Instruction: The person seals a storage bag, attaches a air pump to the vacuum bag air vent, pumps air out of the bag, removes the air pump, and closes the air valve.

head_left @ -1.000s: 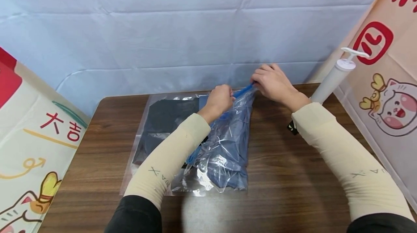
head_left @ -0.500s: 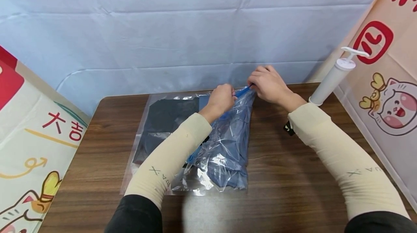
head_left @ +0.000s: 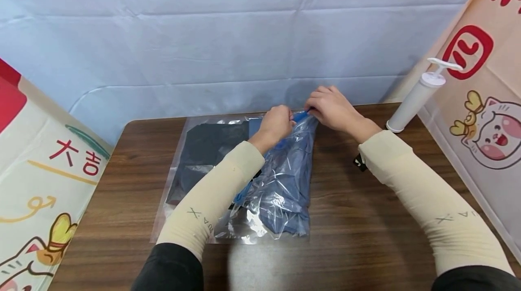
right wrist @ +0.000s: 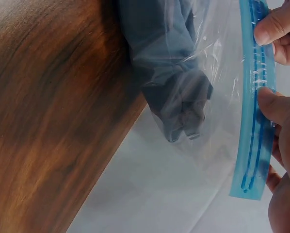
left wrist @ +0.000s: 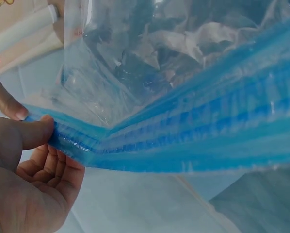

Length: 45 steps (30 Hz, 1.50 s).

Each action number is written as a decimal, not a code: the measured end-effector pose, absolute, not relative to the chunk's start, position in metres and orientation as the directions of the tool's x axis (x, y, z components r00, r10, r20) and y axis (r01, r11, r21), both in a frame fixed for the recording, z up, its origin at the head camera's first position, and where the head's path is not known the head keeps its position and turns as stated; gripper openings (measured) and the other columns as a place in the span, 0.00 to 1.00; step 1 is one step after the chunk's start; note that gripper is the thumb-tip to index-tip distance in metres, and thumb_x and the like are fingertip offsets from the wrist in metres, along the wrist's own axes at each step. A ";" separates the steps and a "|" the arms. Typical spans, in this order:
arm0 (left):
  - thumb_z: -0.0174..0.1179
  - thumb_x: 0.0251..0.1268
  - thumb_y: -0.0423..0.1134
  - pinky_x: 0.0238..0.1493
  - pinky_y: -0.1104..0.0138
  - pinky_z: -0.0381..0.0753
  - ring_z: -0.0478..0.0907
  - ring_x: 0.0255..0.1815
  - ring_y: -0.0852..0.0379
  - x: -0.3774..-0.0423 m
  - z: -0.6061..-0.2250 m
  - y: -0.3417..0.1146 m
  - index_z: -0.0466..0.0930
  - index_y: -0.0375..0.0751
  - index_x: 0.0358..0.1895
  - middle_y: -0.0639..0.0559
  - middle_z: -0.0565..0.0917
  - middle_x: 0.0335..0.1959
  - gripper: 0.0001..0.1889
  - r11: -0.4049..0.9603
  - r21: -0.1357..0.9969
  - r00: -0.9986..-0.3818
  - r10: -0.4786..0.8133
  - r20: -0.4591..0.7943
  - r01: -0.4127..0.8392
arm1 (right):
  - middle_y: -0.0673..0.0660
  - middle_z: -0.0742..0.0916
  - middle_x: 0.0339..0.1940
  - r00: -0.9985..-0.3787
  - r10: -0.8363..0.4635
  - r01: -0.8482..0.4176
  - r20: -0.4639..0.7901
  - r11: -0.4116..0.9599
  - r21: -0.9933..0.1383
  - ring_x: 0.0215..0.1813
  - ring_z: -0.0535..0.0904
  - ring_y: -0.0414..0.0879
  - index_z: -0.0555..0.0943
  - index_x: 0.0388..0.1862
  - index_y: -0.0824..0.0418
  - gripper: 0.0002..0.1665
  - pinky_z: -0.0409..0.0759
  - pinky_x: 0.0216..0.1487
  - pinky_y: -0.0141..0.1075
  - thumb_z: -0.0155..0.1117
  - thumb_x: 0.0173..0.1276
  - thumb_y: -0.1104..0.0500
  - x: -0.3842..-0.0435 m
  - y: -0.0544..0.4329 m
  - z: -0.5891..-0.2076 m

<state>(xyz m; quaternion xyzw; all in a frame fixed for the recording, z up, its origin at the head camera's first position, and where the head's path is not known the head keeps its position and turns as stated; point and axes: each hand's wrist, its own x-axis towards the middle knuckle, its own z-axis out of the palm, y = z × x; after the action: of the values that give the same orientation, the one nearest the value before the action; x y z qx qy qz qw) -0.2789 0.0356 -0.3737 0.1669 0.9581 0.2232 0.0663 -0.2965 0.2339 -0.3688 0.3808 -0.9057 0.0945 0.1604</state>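
Observation:
A clear zip bag (head_left: 285, 182) with folded blue cloth inside lies on the table, its blue zip strip (head_left: 301, 115) lifted at the back. My left hand (head_left: 277, 123) pinches the strip between thumb and fingers. Close beside it on the right, my right hand (head_left: 331, 108) pinches the strip near its end. In the right wrist view the strip (right wrist: 254, 145) runs between the thumb and fingers of both hands, its free end below my right hand (right wrist: 288, 126). The left wrist view has the strip (left wrist: 184, 133) bending away from my left hand (left wrist: 28, 165).
Left of the blue cloth, dark cloth (head_left: 211, 146) lies under clear plastic, partly hidden by my left sleeve. A white hand pump (head_left: 413, 101) stands at the table's back right. A small black object (head_left: 360, 163) shows beside my right sleeve. Pale fabric hangs behind the table (head_left: 346, 237).
My right hand has slid left and slightly down along the zip strip, closer to my left hand. The left hand has hardly moved and keeps its pinch.

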 end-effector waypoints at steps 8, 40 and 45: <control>0.60 0.76 0.41 0.27 0.67 0.65 0.62 0.21 0.60 -0.279 -0.375 0.038 0.64 0.48 0.21 0.57 0.62 0.18 0.22 0.849 0.433 -0.935 0.353 -0.035 0.304 | 0.58 0.86 0.38 -0.623 -0.668 -0.749 0.406 0.659 -0.065 0.49 0.77 0.59 0.85 0.36 0.62 0.06 0.71 0.47 0.53 0.72 0.63 0.70 -0.295 0.232 -0.378; 0.64 0.71 0.38 0.37 0.64 0.72 0.65 0.21 0.59 -0.290 -0.353 0.010 0.71 0.46 0.22 0.56 0.69 0.18 0.17 0.839 0.439 -0.847 0.463 -0.262 0.323 | 0.56 0.87 0.40 -0.681 -0.613 -0.681 0.399 0.731 -0.039 0.50 0.77 0.56 0.85 0.39 0.60 0.02 0.69 0.57 0.54 0.69 0.71 0.62 -0.285 0.216 -0.380; 0.67 0.69 0.38 0.38 0.63 0.73 0.64 0.22 0.60 -0.288 -0.356 0.002 0.70 0.47 0.22 0.57 0.69 0.20 0.18 0.851 0.359 -0.829 0.488 -0.273 0.383 | 0.56 0.87 0.41 -0.694 -0.613 -0.676 0.378 0.736 -0.048 0.50 0.77 0.56 0.86 0.39 0.60 0.02 0.69 0.57 0.54 0.68 0.72 0.62 -0.285 0.215 -0.379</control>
<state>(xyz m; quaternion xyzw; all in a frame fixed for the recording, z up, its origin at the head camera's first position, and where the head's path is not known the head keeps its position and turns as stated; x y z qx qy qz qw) -0.2879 0.0022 -0.3557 0.2304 0.9450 0.1463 0.1801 -0.2847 0.2154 -0.3790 0.3518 -0.9158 0.0917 0.1709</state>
